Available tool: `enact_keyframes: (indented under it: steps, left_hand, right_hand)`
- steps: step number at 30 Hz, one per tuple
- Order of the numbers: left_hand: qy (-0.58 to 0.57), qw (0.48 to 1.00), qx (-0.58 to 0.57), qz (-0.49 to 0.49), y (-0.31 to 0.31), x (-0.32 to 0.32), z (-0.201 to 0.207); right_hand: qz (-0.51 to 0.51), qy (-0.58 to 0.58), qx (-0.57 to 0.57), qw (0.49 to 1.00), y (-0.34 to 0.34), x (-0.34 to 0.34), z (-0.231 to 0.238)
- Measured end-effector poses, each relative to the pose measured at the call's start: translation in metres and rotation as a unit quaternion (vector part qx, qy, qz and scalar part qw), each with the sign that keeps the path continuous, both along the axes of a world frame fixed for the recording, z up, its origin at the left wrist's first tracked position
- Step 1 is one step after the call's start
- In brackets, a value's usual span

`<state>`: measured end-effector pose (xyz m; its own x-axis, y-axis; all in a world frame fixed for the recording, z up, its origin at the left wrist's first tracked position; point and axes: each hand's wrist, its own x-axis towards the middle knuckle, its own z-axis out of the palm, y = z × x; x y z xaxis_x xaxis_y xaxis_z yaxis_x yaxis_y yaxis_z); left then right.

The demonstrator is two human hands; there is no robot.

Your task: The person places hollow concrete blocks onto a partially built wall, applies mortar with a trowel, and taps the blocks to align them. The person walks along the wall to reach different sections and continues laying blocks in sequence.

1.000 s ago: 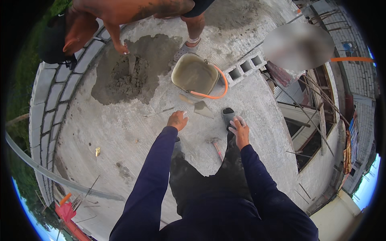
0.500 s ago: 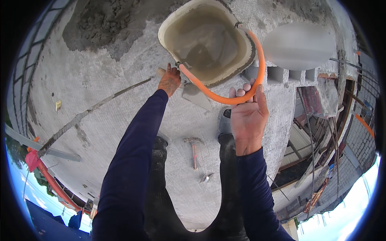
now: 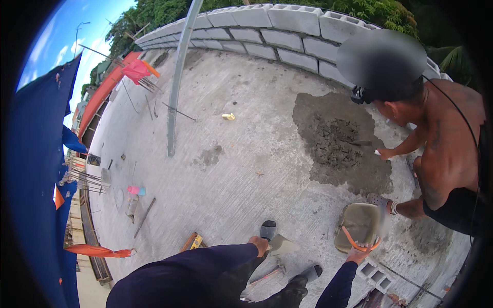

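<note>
My left hand [image 3: 259, 245] is closed around the handle of a trowel, whose flat grey blade [image 3: 283, 245] points right, low over the concrete by my foot. To the right, my right hand [image 3: 358, 254] grips an orange hose [image 3: 351, 237] that forms the handle of a cut-down plastic tub [image 3: 339, 238]. The tub rests on the floor with murky liquid in it. Between my feet lies a hammer [image 3: 265, 275].
A co-worker [image 3: 444, 133] crouches at right, one hand at a trowel in wet mortar [image 3: 336, 143]. A block wall [image 3: 251, 35] runs behind. A metal stud [image 3: 179, 82] slants at upper left. Hollow blocks [image 3: 377, 276] lie below the tub; a yellow level [image 3: 196, 242] lies left.
My view has swung up and left, bringing the co-worker and wall into sight. My left hand, with the trowel, is now farther from the tub. My right hand stays at the hose handle.
</note>
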<state>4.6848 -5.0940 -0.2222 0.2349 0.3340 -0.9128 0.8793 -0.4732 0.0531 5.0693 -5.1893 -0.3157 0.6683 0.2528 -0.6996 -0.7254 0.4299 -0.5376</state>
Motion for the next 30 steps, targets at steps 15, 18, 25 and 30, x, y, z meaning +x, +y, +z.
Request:
enact_keyframes:
  steps: [15,18,25,30]
  left_hand:
    - [0.252,0.664,0.323,0.626,-0.081,-0.391,0.309]
    - [0.255,0.637,0.299,0.664,-0.134,-0.427,0.320]
    - [0.162,0.473,0.197,0.843,-0.266,-0.496,0.257]
    - [0.098,0.359,0.066,0.926,-0.353,-0.547,0.169]
  right_hand:
    - [0.084,-0.057,-0.157,0.982,-0.002,0.047,0.016]
    - [0.143,-0.050,-0.227,0.962,-0.020,0.036,0.047]
    - [0.250,-0.012,-0.296,0.922,-0.014,-0.011,0.126]
    - [0.274,-0.026,-0.295,0.915,0.003,-0.066,0.203]
